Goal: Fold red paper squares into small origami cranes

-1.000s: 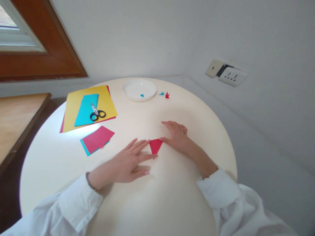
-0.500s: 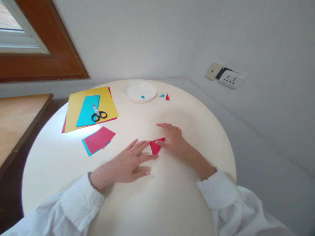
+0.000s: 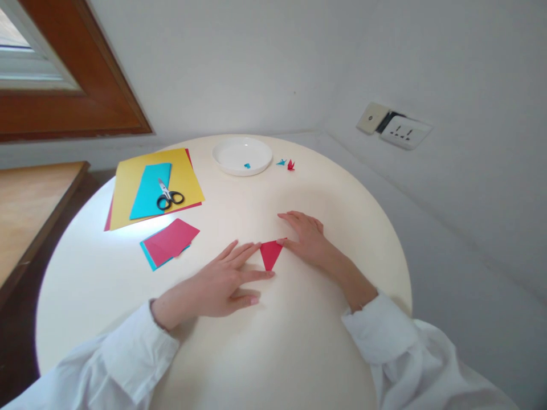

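A small red paper [image 3: 270,254], folded into a triangle, lies flat on the table with one corner towards me. My left hand [image 3: 217,282] rests palm down with fingers spread; two fingertips press the triangle's left corner and near tip. The thumb of my right hand [image 3: 308,239] touches the triangle's far right corner, while its other fingers stretch out above the tabletop. Both hands are open, and neither grips the paper.
The round cream table [image 3: 273,353] holds yellow and red sheets [image 3: 188,176], a blue paper [image 3: 145,191], scissors [image 3: 170,199], red and blue pieces [image 3: 171,242], a white plate [image 3: 222,167] with a blue scrap, and tiny blue [image 3: 281,162] and red [image 3: 291,165] paper cranes.
My right thumb has slid right along the triangle's far edge to its corner, and the right hand has moved slightly right. My left hand stays in place on the paper.
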### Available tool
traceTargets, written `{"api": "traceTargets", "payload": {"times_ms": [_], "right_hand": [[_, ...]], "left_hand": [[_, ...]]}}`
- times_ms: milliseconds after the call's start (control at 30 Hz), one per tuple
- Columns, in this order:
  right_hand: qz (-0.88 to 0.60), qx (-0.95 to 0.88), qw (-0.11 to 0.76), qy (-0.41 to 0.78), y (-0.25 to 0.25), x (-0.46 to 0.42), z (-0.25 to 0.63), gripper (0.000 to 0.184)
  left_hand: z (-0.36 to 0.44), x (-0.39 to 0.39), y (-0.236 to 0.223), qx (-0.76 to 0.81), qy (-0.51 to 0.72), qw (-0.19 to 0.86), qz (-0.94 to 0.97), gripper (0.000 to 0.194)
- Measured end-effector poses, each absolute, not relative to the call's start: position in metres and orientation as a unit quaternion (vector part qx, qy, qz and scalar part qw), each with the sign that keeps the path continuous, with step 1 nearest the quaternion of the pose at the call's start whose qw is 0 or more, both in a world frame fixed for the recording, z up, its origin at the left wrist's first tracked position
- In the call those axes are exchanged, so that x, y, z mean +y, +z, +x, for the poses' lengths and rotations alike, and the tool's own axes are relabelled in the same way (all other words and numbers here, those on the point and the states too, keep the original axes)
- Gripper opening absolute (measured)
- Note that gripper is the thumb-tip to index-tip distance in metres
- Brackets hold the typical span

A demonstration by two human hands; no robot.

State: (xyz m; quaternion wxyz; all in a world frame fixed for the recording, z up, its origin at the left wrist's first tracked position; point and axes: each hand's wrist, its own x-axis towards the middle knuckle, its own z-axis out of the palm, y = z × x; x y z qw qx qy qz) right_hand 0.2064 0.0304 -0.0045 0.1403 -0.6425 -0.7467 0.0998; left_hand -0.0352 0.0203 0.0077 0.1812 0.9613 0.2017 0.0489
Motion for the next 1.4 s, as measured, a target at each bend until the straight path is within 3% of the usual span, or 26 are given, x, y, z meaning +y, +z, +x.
{"api": "traceTargets", "payload": {"times_ms": [200, 400, 600, 933, 1167, 1267, 1400], "right_hand": [[-0.665, -0.722, 0.177, 0.072, -0.005, 0.036, 0.212, 0.028], [-0.586, -0.726, 0.342, 0.112, 0.008, 0.031, 0.209, 0.021], [-0.523, -0.804, 0.223, 0.172, 0.012, 0.024, 0.197, 0.017], [-0.541, -0.797, 0.237, 0.125, 0.013, 0.020, 0.195, 0.018], [-0.526, -0.805, 0.209, 0.177, 0.026, 0.015, 0.189, 0.018], [-0.505, -0.817, 0.194, 0.199, 0.028, 0.015, 0.189, 0.012], [-0.473, -0.840, 0.191, 0.182, 0.030, 0.014, 0.189, 0.021]], "left_hand": [[-0.035, 0.019, 0.012, 0.204, 0.044, 0.205, 0.956, 0.042], [-0.035, 0.019, 0.013, 0.205, 0.042, 0.214, 0.954, 0.040], [-0.036, 0.019, 0.006, 0.212, 0.095, 0.214, 0.949, 0.042], [-0.036, 0.018, 0.004, 0.226, 0.116, 0.220, 0.942, 0.039], [-0.035, 0.017, 0.007, 0.243, 0.119, 0.240, 0.932, 0.033], [-0.033, 0.017, 0.009, 0.256, 0.143, 0.278, 0.915, 0.031], [-0.031, 0.023, 0.005, 0.330, 0.273, 0.385, 0.817, 0.024]]}}
